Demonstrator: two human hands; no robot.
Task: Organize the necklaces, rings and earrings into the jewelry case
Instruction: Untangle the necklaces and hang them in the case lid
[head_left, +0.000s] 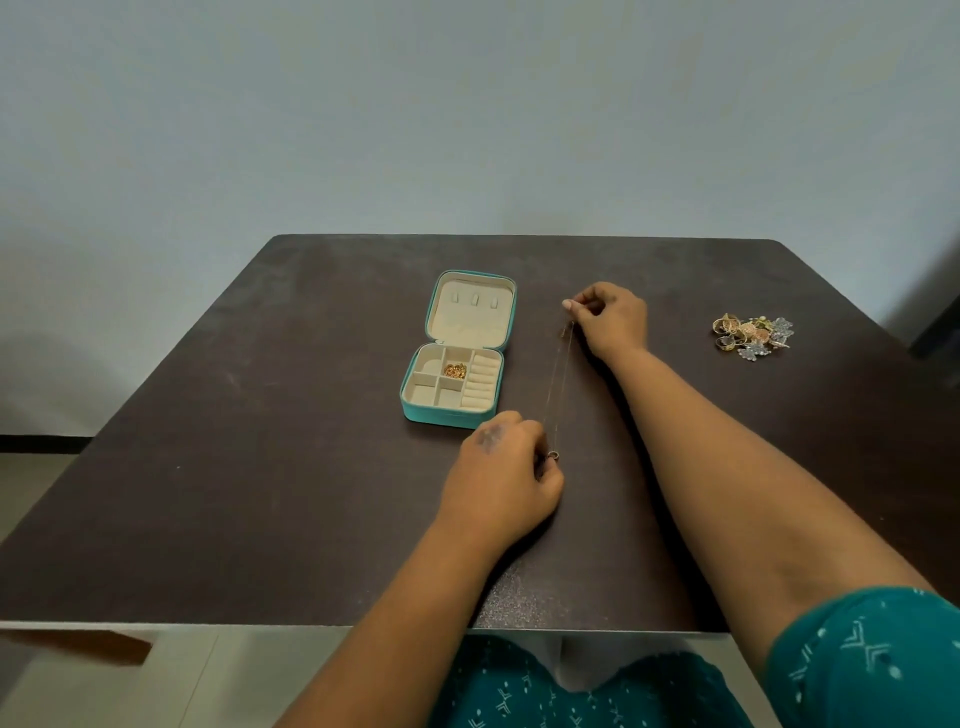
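Observation:
A thin gold necklace (558, 384) is stretched in a line above the dark table, to the right of the open teal jewelry case (457, 413). My right hand (610, 319) pinches the chain's far end. My left hand (501, 475) pinches the near end, where a small pendant hangs. The case has a cream lining, three hooks in its raised lid and divided compartments below. One middle compartment holds a small gold piece (455, 370). A pile of rings and earrings (753, 335) lies at the right of the table.
The dark brown table (260, 467) stands against a pale wall, its near edge just above my lap. A dark object shows at the far right edge of the view, beyond the table corner.

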